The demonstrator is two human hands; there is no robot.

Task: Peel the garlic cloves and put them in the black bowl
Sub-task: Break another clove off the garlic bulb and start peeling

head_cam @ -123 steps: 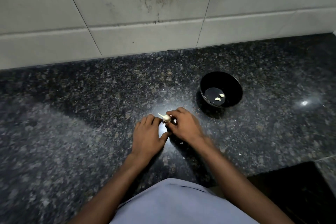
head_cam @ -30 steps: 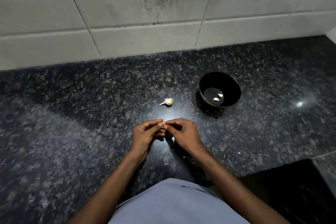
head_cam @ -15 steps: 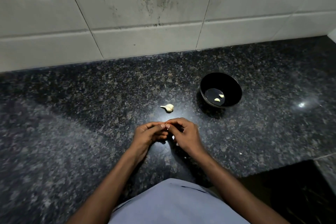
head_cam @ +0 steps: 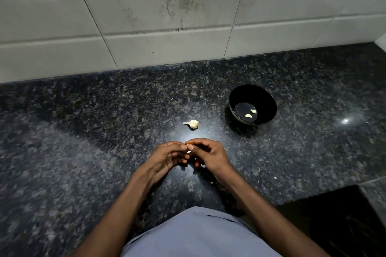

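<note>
One small garlic clove (head_cam: pixel 188 149) is pinched between the fingertips of the left hand (head_cam: pixel 167 157) and right hand (head_cam: pixel 208 155), mostly hidden, so its direction is unclear. Beyond them a garlic piece (head_cam: pixel 192 124) lies on the speckled dark counter (head_cam: pixel 83 131), stem pointing left. Two peeled cloves (head_cam: pixel 250 113) sit in the black bowl (head_cam: pixel 267 102), right. White tiled wall (head_cam: pixel 146 27) behind.

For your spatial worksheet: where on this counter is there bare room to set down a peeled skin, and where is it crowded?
Bare granite counter lies left of the left hand, and between the black bowl and the tiled wall. It is crowded between both hands, the right hand, the garlic piece and the bowl.
</note>
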